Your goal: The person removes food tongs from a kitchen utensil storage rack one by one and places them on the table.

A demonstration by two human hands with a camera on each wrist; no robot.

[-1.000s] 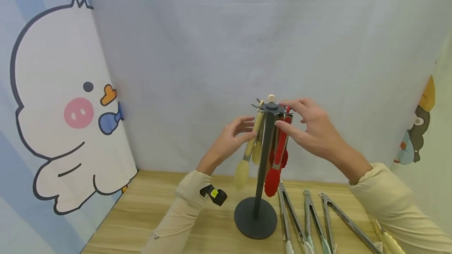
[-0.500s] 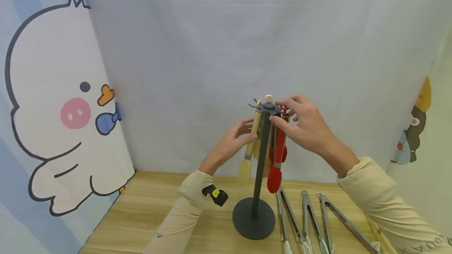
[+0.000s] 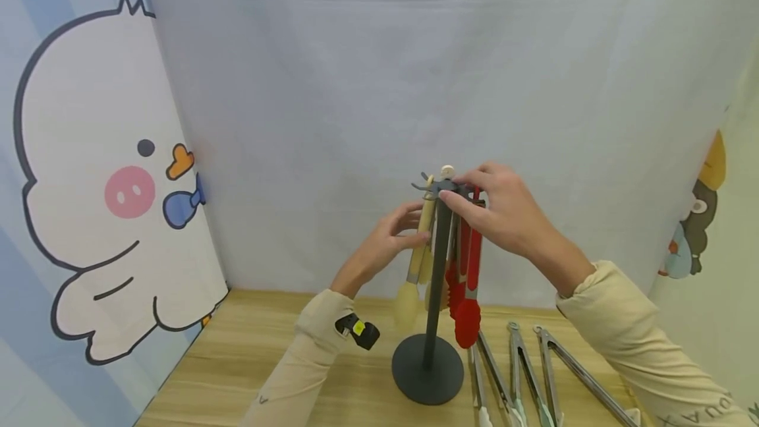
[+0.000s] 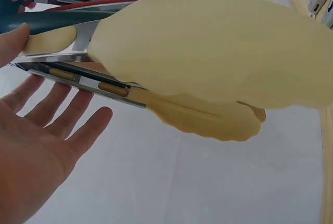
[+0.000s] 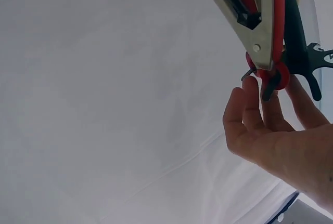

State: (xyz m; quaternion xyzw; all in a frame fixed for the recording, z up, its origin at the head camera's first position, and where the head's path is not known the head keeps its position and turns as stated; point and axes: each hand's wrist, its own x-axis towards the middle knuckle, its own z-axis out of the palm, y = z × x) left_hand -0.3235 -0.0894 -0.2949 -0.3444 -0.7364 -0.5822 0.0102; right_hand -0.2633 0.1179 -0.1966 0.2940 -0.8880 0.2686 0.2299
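Yellow-tipped tongs (image 3: 421,236) hang tilted from the left side of a dark upright hook rack (image 3: 439,269). My left hand (image 3: 385,240) is beside them, thumb in front and fingers behind. In the left wrist view, the large yellow head (image 4: 208,50) fills much of the frame; the fingers (image 4: 80,122) are fairly straight and spread apart. Red tongs (image 3: 472,262) hang at the rack's right, their ring over a hook in the right wrist view. My right hand (image 3: 501,209) grips the rack's top, thumb at the hub and fingers over and behind the hooks, close to the red ring (image 5: 281,76).
The rack's round base (image 3: 427,369) stands on a wooden table (image 3: 255,348). Several metal tongs lie to its right, including a pair with mint-green tips (image 3: 522,374) and a wide-spread pair (image 3: 584,374). A grey cloth (image 3: 379,84) hangs behind, with a cartoon panel (image 3: 89,117) at left.
My right hand has moved left and closed in on the rack's top. The red tongs have swung to the right of the post, and the hooks have turned. My left hand stays almost in place.
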